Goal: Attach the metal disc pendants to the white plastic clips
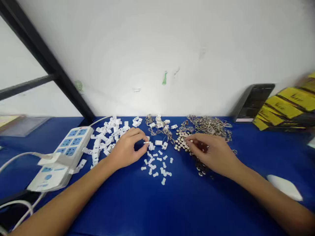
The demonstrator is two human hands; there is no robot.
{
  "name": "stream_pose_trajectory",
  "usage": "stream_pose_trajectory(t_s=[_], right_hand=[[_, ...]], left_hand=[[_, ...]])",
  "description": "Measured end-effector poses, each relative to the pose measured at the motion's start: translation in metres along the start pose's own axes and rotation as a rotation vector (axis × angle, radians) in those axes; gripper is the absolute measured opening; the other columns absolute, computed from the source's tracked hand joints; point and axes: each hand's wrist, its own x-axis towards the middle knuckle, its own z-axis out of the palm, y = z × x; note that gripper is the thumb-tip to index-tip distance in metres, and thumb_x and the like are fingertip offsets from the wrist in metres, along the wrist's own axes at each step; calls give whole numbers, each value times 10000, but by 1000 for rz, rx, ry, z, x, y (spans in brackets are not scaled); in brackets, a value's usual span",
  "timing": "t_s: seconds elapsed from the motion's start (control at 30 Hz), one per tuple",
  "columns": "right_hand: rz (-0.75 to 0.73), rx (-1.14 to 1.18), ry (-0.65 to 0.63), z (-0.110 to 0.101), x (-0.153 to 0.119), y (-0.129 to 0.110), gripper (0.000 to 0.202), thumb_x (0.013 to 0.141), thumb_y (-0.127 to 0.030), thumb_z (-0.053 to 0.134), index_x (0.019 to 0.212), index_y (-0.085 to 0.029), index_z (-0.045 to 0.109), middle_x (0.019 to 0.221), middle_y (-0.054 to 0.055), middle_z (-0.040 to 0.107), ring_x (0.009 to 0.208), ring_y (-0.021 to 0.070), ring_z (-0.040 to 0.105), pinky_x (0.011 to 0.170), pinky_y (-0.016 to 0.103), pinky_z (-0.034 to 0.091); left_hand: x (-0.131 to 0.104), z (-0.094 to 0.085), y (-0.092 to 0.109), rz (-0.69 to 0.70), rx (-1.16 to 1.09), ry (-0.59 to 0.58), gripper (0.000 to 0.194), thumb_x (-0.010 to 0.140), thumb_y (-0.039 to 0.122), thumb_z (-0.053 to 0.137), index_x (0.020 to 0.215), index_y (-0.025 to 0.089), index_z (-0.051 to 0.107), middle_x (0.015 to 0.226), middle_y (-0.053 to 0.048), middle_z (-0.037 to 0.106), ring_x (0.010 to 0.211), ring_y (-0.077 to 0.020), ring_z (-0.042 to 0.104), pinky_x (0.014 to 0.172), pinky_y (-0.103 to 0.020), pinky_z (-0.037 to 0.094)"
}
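Note:
My left hand (130,147) pinches a small white plastic piece (147,142) between thumb and forefinger. To its left lies a heap of white plastic blocks (98,144), and just right of it are a few loose ones. Small white T-shaped pieces (157,165) are scattered below it on the blue table. My right hand (214,152) is at a pile of small round pale discs (181,141), thumb and forefinger brought close together; whether anything is between them is too small to tell. Dark discs (200,167) lie partly hidden beneath that hand.
A tangle of beige cords (209,125) lies behind my right hand. A white power strip (64,157) with cables stands at left. At right, a phone (254,103) leans on the wall beside yellow boxes (283,106). A white object (284,186) lies near my right forearm.

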Motion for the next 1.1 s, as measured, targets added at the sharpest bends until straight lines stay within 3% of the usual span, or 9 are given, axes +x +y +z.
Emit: stream_pose_trajectory(t_s=[0.1, 0.2, 0.3, 0.4, 0.57, 0.73, 0.83, 0.97, 1.1], right_hand=[[4, 9, -13, 2, -1, -2, 132, 976, -243, 601, 987, -208, 727, 673, -32, 659, 555, 108, 580, 557, 255, 465], [-45, 42, 5, 6, -3, -10, 121, 977, -222, 600, 994, -209, 719, 682, -29, 648, 553, 105, 573, 546, 251, 467], [-126, 71, 52, 13, -8, -30, 186, 979, -212, 614, 1146, -216, 697, 795, -11, 678, 597, 99, 585, 572, 241, 495], [-223, 82, 97, 23, -16, -56, 416, 945, -272, 708, 1341, -203, 604, 967, 23, 726, 685, 103, 631, 654, 239, 550], [-385, 82, 177, 31, -21, -75, 265, 923, -158, 740, 1172, -185, 654, 1027, 52, 750, 895, 124, 703, 804, 220, 572], [-345, 133, 149, 30, -19, -68, 217, 922, -129, 733, 1125, -184, 680, 1032, 59, 744, 913, 124, 717, 856, 222, 590], [-320, 153, 163, 29, -17, -65, 233, 920, -124, 731, 1138, -194, 685, 1010, 51, 744, 880, 125, 724, 837, 227, 602], [-290, 189, 189, 27, -16, -63, 255, 907, -82, 727, 1129, -204, 701, 1002, 44, 749, 883, 123, 726, 824, 220, 603], [-289, 201, 184, 25, -15, -62, 208, 911, -58, 704, 1056, -205, 733, 1040, 56, 752, 955, 141, 736, 909, 247, 598]], left_hand=[[-2, 0, 8, -57, -14, 27, 39, 919, 208, 646, 928, 182, 673, 917, -42, 699, 854, -179, 624, 807, -329, 491], [-2, 2, 23, -201, -118, 29, 92, 910, 246, 661, 836, 192, 652, 779, -1, 659, 713, -146, 587, 692, -288, 466], [-5, 9, 45, -390, -296, 7, 196, 919, 296, 659, 759, 199, 601, 672, 28, 601, 622, -128, 541, 616, -267, 435], [-8, 19, 66, -473, -434, -22, 194, 910, 296, 666, 756, 198, 601, 656, 35, 585, 604, -121, 512, 586, -261, 398], [-11, 25, 80, -571, -716, -66, 265, 921, 313, 651, 718, 184, 540, 646, 27, 589, 600, -107, 459, 581, -252, 352], [-8, 20, 76, -621, -891, -99, 300, 902, 361, 712, 717, 168, 575, 642, 2, 641, 595, -104, 521, 584, -238, 389], [-9, 21, 73, -642, -983, -129, 264, 908, 409, 731, 859, 167, 639, 740, -24, 697, 658, -132, 609, 606, -246, 447], [-12, 24, 71, -571, -959, -154, 326, 929, 434, 731, 1157, 210, 667, 919, -42, 731, 773, -158, 674, 669, -268, 493], [-13, 26, 70, -469, -877, -116, 317, 905, 361, 778, 1179, 227, 695, 979, -32, 752, 820, -144, 686, 726, -258, 517]])
